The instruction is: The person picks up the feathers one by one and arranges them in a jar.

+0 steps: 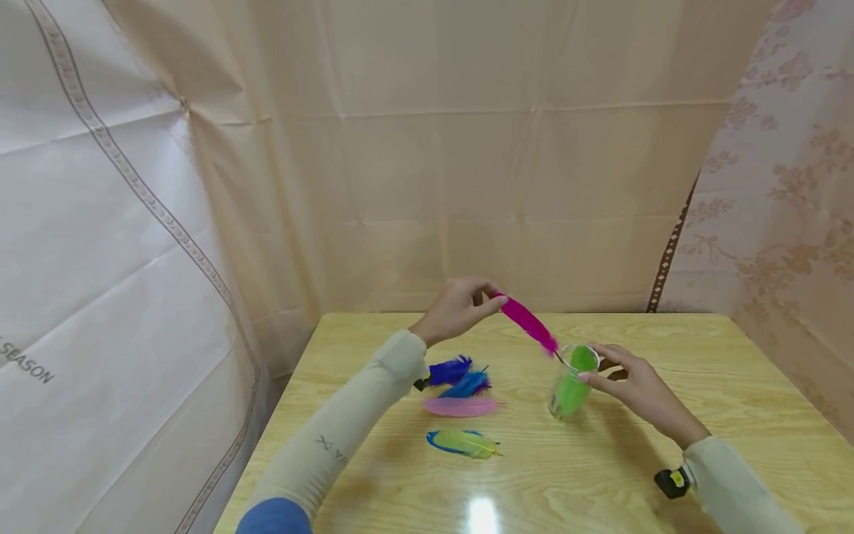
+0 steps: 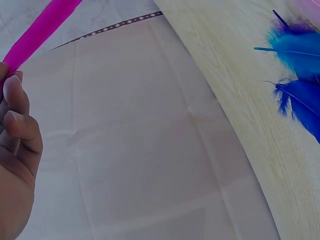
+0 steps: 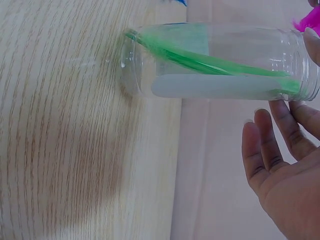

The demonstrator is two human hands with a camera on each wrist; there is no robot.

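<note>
My left hand (image 1: 460, 308) pinches a magenta feather (image 1: 527, 323) near its upper end. The feather slants down to the right, its bare quill at the rim of a clear jar (image 1: 559, 400). In the left wrist view the feather (image 2: 40, 37) rises from between thumb and finger. With thumb and fingers, my right hand (image 1: 637, 386) holds the jar near its mouth, tilted slightly. A green feather (image 3: 200, 62) lies inside the jar, seen through its wall in the right wrist view. The right hand's other fingers (image 3: 251, 147) stretch out below the jar.
Left of the jar lie a dark blue feather (image 1: 450, 370), a bright blue feather (image 1: 465, 385) with purple by it, a pink feather (image 1: 460, 406) and a yellow-green feather (image 1: 467, 443) over a blue one. The wooden table (image 1: 534, 482) ends at a beige curtain (image 1: 427, 185).
</note>
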